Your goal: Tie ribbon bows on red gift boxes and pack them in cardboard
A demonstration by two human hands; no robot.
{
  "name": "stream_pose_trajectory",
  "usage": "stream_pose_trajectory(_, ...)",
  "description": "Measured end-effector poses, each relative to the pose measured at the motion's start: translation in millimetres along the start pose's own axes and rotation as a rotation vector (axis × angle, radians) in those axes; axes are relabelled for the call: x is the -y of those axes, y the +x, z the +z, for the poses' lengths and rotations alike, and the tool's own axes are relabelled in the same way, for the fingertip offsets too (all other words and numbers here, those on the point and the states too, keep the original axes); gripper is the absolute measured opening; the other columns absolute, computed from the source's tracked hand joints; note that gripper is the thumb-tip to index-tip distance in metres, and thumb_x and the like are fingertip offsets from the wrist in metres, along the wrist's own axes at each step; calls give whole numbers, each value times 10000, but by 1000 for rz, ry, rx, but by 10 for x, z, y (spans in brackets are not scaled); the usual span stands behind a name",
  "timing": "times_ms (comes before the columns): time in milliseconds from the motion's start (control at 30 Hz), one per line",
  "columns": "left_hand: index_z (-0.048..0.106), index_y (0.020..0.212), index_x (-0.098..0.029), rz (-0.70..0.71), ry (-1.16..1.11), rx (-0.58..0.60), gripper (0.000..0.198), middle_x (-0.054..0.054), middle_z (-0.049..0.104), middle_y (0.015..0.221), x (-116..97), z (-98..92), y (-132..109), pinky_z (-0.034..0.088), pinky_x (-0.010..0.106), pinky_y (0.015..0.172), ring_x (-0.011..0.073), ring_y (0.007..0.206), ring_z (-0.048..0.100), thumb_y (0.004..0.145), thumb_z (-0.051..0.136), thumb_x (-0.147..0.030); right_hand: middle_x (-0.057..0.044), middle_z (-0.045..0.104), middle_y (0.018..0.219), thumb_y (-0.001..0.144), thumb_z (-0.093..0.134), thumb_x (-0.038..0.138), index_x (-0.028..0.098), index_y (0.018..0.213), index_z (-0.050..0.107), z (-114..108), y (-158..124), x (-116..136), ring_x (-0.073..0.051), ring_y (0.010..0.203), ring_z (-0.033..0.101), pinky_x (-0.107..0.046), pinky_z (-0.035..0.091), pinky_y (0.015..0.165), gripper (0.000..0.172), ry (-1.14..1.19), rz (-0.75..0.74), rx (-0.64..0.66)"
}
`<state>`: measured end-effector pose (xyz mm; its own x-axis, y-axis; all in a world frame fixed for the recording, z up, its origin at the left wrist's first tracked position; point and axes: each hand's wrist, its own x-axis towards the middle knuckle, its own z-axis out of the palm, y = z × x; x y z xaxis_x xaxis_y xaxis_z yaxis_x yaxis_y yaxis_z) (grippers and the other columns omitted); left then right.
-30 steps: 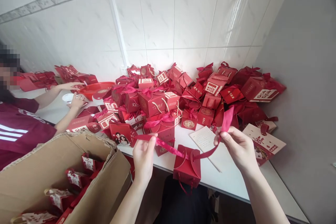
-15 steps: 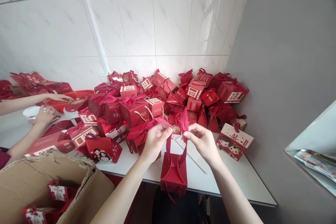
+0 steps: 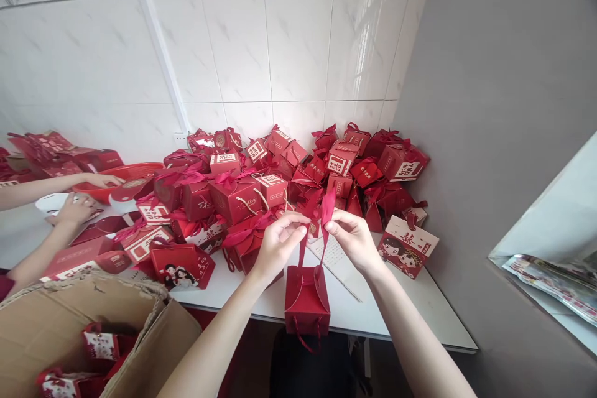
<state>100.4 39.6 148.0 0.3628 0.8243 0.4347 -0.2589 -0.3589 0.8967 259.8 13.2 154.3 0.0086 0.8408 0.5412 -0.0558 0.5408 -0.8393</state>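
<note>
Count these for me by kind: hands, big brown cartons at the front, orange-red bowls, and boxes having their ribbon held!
Hands: 4 (left hand, right hand, co-worker's upper hand, co-worker's lower hand)
Big brown carton at the front: 1
Orange-red bowl: 1
Red box having its ribbon held: 1
Total: 7

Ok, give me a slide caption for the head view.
Left hand and right hand hold a ribbon above a red box at the white table.

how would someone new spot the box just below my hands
Find the front edge of the table. A red box shows there, before the piled boxes. Unlike theirs, its ribbon is held up by your left hand and right hand.
</note>
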Motion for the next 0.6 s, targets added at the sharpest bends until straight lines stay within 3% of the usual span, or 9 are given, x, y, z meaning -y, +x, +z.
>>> stream_pose_trajectory(167,603,858,-153,24,-32,25,172,20,554,775,-89,47,-13,500,271,604,120,610,580,785,568,-305,0,612,693,670,710,389,191,686,588,-4,81,39,-142,642,563,-290,448,644,233,86,37,81)
stream_pose_trajectory(300,576,803,-152,-5,43,51,178,7,573,708,-166,100,-17,492,247,577,113,569,572,749,608,-319,39,602,626,595,769,366,203,814,493,34,125,10,-133,539,572,-289,462,565,388,177,162,127)
stream_pose_trajectory(400,570,805,-157,-27,78,57,173,-6,574,660,-180,127,2,487,238,572,106,541,562,751,609,-316,50,596,610,599,764,379,204,865,461,59,92,10,-133,513,575,-287,465,559,440,170,176,101)
stream_pose_trajectory(600,543,745,-168,-28,-25,94,167,-30,546,645,-106,159,54,484,230,563,90,523,562,776,585,-327,18,587,666,734,644,415,190,772,563,30,31,96,-130,616,568,-282,458,662,242,37,134,128)
